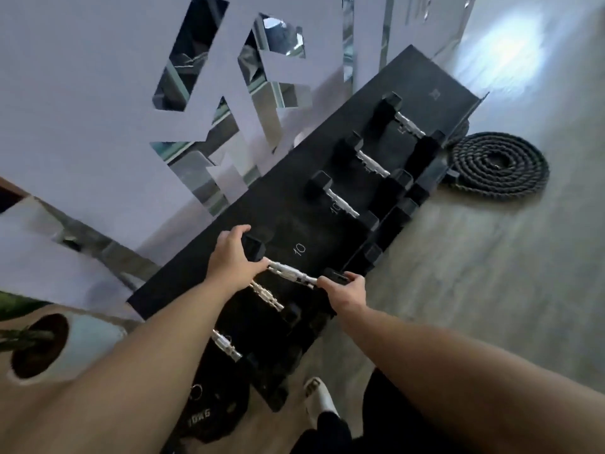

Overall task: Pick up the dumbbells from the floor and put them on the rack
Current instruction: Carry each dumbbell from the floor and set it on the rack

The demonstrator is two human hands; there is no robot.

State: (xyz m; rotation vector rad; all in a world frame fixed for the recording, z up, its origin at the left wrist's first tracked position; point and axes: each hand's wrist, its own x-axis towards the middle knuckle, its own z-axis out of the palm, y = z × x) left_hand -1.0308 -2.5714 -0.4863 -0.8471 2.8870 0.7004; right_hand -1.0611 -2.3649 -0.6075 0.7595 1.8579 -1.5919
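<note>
Both hands are holding one dumbbell by its ends over the black rack. The left hand is wrapping the far-left hex head, fingers curled over its top and thumb lying toward the chrome handle. The right hand is closing on the near-right head, most of which it is hiding. The dumbbell is sitting at the rack's shelf level just near of a painted "10"; whether it is already resting on the shelf cannot be told.

Nearer the person, two more dumbbells are lying in the rack, one just below the held one and another closer still. Farther right, three others are lying in a row. Beyond the rack's far-right end a coiled battle rope is lying on the floor. At the near left, a white plant pot is standing, and a dark weight plate is lying beside the rack's near end.
</note>
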